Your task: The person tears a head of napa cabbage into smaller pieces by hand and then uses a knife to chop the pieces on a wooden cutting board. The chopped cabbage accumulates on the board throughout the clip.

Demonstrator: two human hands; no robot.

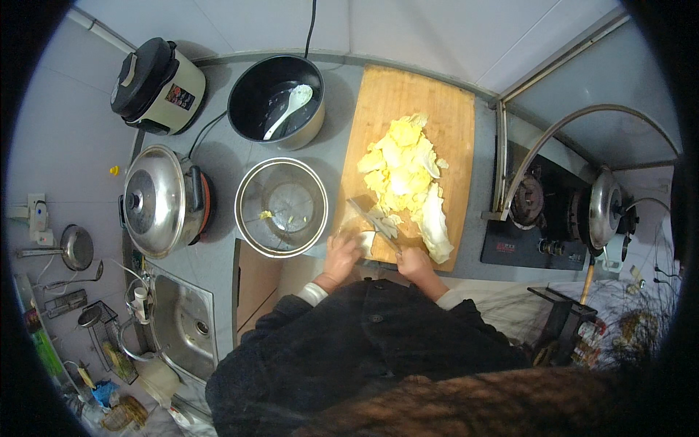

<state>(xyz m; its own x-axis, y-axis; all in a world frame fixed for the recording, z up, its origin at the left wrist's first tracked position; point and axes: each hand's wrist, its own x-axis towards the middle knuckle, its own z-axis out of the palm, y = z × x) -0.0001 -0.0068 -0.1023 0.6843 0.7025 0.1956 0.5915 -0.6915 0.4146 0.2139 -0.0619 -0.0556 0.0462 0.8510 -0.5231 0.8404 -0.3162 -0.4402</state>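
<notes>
My right hand (415,265) grips the handle of a kitchen knife (375,225), its blade slanting up and to the left over the wooden cutting board (458,136). Beside the blade, my left hand (343,252) presses on a white piece of cabbage (367,243) near the board's front left corner. Cut pale pieces lie against the knife. A heap of yellow chopped cabbage leaves (401,164) covers the middle of the board. To its lower right lies a long white cabbage leaf (435,226).
Left of the board stand a steel bowl (324,210) with a few scraps and a dark inner pot (240,98) holding a white spoon (297,101). Farther left are a lidded pan (155,199), a pressure cooker (164,93) and a sink (183,322). A gas stove (532,248) is at the right.
</notes>
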